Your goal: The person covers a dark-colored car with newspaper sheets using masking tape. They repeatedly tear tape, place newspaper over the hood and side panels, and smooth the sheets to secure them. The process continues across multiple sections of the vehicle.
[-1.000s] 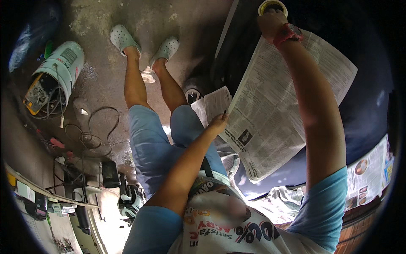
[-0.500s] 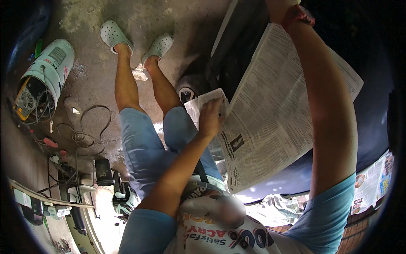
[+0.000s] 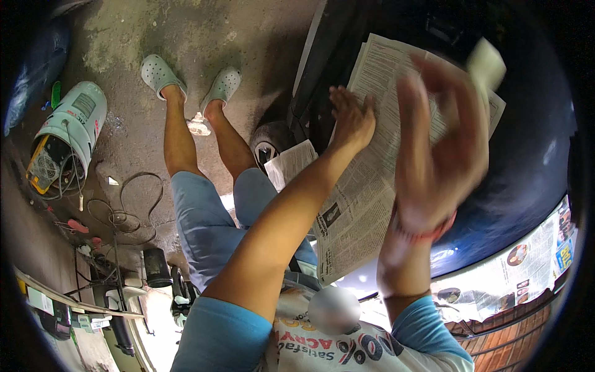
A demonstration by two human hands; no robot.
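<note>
A large newspaper sheet (image 3: pixel 359 217) lies over a dark, glossy curved panel (image 3: pixel 527 177), which looks like part of a vehicle. My left hand (image 3: pixel 354 121) rests on the sheet near its left edge, fingers spread and nothing in them. Raised over the sheet's right half is my right hand (image 3: pixel 440 146), blurred by motion, with a red band at the wrist. A pale, blurred piece (image 3: pixel 486 65) shows right by its fingers; its kind and whether the hand holds it cannot be made out. A smaller folded newspaper (image 3: pixel 290 162) sits left of the sheet, above a wheel (image 3: pixel 266 152).
More newspaper (image 3: pixel 508 266) covers the lower right, near a brick surface (image 3: pixel 520 341). On the concrete floor at left lie a white bucket (image 3: pixel 77 118) on its side, with a yellow-and-black device inside, and a looped cable (image 3: pixel 139 204). A black cylinder (image 3: pixel 157 268) stands lower left.
My left hand has moved up and right, from the small folded newspaper onto the large sheet. My right hand has come down from the top edge and is now over the sheet.
</note>
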